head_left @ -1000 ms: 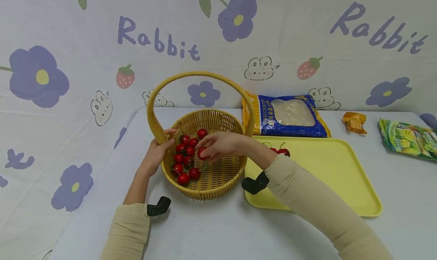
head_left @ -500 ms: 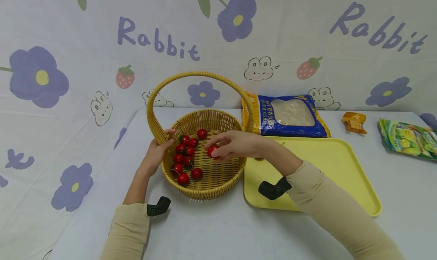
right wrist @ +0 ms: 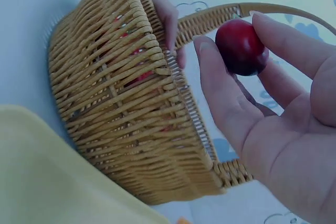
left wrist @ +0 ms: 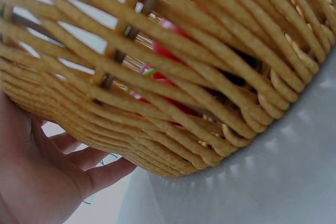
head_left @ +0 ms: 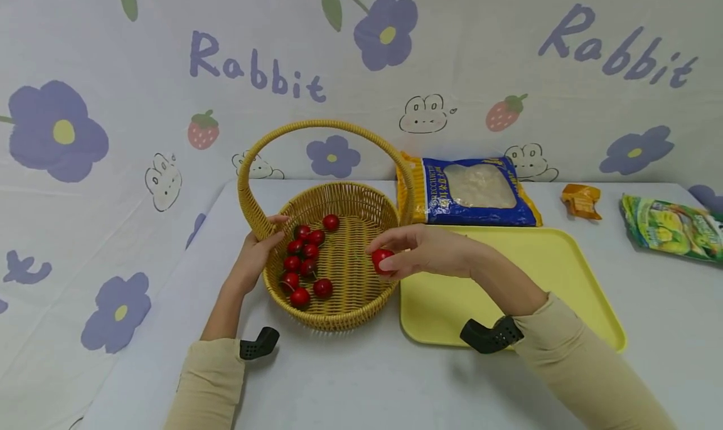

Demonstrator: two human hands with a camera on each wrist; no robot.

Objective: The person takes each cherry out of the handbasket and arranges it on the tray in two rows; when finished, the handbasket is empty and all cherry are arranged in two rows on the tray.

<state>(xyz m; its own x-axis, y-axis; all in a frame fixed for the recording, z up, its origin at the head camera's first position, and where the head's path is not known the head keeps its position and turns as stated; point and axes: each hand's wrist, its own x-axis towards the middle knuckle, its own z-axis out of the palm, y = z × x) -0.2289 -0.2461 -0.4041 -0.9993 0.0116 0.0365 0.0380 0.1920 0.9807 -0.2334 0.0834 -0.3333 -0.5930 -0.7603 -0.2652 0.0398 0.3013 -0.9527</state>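
My left hand (head_left: 252, 257) grips the left rim of a woven basket (head_left: 344, 320) at the foot of its tall handle. Inside, several red cherries (head_left: 291, 263) lie mostly along the left side. Over the basket's right rim, my right hand (head_left: 440, 251) pinches one cherry (head_left: 382, 262) between thumb and fingers. The right wrist view shows this dark red cherry (right wrist: 241, 47) held at the fingertips, above the basket's outer wall (right wrist: 121, 98). Seen from the left wrist, the fingers (left wrist: 107, 176) reach round the weave (left wrist: 157, 129).
A yellow tray (head_left: 542, 285) lies right of the basket, partly covered by my right hand and forearm. Behind it is a blue and yellow pasta bag (head_left: 477, 191). Farther right are a small orange packet (head_left: 582, 201) and a green packet (head_left: 672, 229).
My right hand has moved right with the pinched cherry, from over the basket's middle to its right rim. The left hand keeps its grip. Cherries seen earlier on the tray are now hidden.
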